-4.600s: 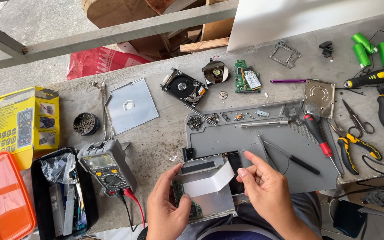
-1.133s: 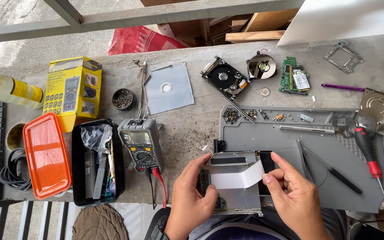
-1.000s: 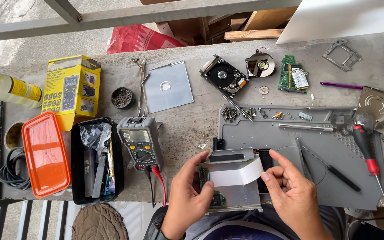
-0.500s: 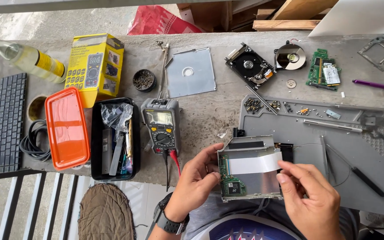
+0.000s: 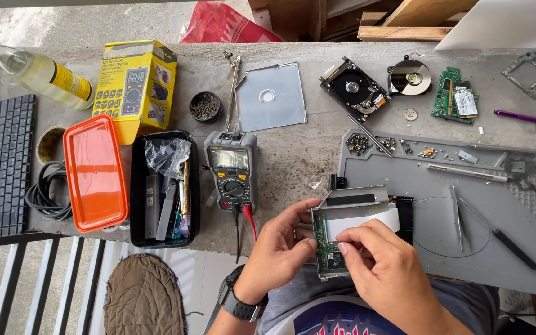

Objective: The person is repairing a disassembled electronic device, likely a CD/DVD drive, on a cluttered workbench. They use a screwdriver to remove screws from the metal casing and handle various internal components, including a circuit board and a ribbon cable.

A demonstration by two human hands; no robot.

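Fingers (image 5: 302, 214) of the left hand (image 5: 280, 251) curl round the left edge of a flat drive unit (image 5: 345, 232), pinching it steady at the near edge of the bench (image 5: 293, 158), half over the person's lap. Right hand (image 5: 389, 270) lies on top, its fingertips pressed down on the white ribbon cable (image 5: 367, 220) that crosses the unit, thumb and forefinger closed on the cable near the green circuit strip (image 5: 330, 257). Likely held low and close so the small connector faces the eyes. The unit overlaps the front left corner of the grey work mat (image 5: 466, 248), where tweezers (image 5: 457, 211) and a black probe (image 5: 497, 232) lie within reach of the right hand. Loose screws (image 5: 358, 144) sit in the mat's top recess, seemingly to stop them rolling off. Multimeter (image 5: 231, 170) rests just left of the hands, leads trailing toward the edge. Open black parts tray (image 5: 165, 189) and orange lid (image 5: 94, 174) sit further left, well apart from the work. Opened hard drive (image 5: 355, 90) lies at the back.
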